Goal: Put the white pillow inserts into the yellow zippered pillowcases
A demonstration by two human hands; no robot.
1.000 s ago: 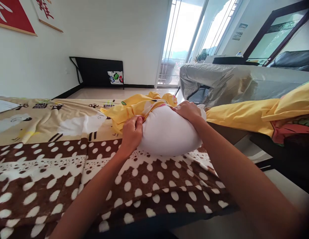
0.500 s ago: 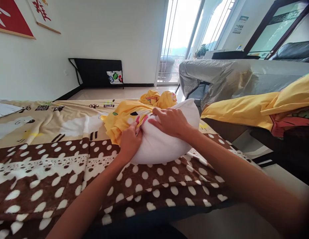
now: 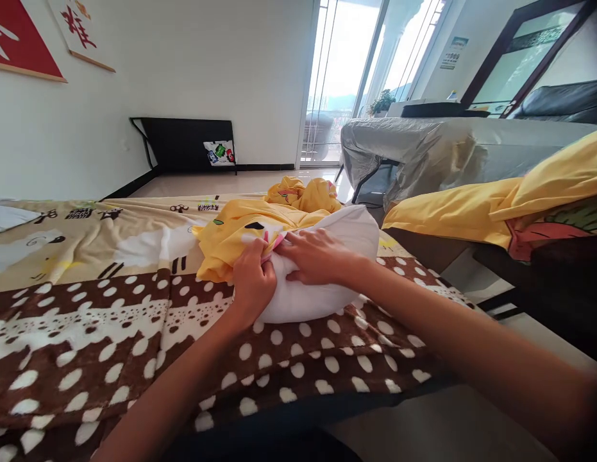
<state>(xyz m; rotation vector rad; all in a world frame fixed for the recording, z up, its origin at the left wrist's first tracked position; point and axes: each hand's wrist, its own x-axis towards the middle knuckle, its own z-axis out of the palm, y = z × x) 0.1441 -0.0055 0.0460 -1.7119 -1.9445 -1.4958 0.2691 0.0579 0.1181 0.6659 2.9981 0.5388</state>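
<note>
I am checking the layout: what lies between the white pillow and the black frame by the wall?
Head view: the yellow pillowcase, then the patterned blanket, then floor.

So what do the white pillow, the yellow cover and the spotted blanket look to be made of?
The white pillow looks like smooth matte fabric over soft filling: it bulges and dents under the right hand. The yellow cover seems thin printed cloth, cotton or polyester, crumpled into fine folds. The spotted blanket looks like plush fleece, fuzzy with soft-edged spots.
</note>
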